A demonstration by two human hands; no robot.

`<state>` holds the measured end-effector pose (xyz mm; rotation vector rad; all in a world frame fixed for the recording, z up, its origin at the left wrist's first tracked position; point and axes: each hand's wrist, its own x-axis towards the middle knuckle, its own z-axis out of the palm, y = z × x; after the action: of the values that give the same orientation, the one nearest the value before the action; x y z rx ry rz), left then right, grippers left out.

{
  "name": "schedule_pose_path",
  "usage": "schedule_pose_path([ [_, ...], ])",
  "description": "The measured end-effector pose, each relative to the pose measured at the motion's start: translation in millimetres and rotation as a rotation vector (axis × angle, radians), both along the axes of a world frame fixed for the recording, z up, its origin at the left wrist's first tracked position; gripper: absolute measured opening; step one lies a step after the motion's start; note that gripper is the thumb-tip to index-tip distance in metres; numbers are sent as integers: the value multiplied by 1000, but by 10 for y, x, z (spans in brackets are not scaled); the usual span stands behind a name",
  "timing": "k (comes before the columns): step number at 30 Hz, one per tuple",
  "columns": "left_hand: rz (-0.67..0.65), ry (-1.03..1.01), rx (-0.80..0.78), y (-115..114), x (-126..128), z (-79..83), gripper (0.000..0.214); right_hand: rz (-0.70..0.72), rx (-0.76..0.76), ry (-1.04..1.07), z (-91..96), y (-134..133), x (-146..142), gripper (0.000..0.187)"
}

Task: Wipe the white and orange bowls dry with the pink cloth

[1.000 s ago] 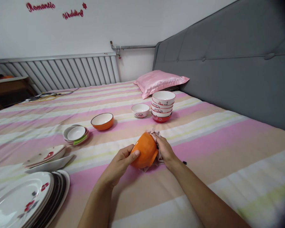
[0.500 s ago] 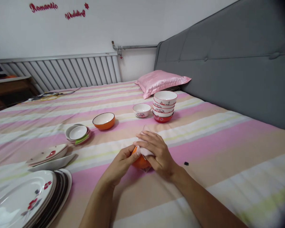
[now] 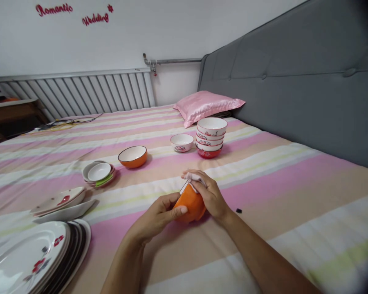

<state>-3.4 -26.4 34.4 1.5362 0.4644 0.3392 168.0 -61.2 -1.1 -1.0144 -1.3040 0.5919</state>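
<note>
An orange bowl point(image 3: 190, 205) with a white inside is tilted on its side just above the bedspread. My left hand point(image 3: 159, 214) grips its left edge, thumb on the orange outside and fingers toward the inside. A white cloth or tissue point(image 3: 195, 178) is folded over the upper rim. My right hand point(image 3: 210, 196) pinches that cloth against the rim, its fingers partly hidden behind the bowl. Beyond the hands stand a second orange bowl point(image 3: 135, 161), a small white bowl point(image 3: 182, 143) with a red pattern, and a stack of bowls point(image 3: 210, 143) with a red one at the bottom.
On the left lie a stack of plates point(image 3: 27, 255), some oval dishes point(image 3: 58, 202) and a pile of small dishes point(image 3: 98, 173). A small black object point(image 3: 239, 211) rests on the striped bedspread right of my hands. Farther back are a pink pillow point(image 3: 207, 105) and the grey headboard point(image 3: 294, 90).
The orange bowl has turned so more of its outside shows. My right hand has shifted slightly right with the cloth along the rim, and my left thumb lies lower on the bowl.
</note>
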Motion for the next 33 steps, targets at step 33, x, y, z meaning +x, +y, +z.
schedule_pose_path([
  [33, 479, -108, -140, 59, 40, -36, 35, -48, -81, -92, -84, 46, -20, 44],
])
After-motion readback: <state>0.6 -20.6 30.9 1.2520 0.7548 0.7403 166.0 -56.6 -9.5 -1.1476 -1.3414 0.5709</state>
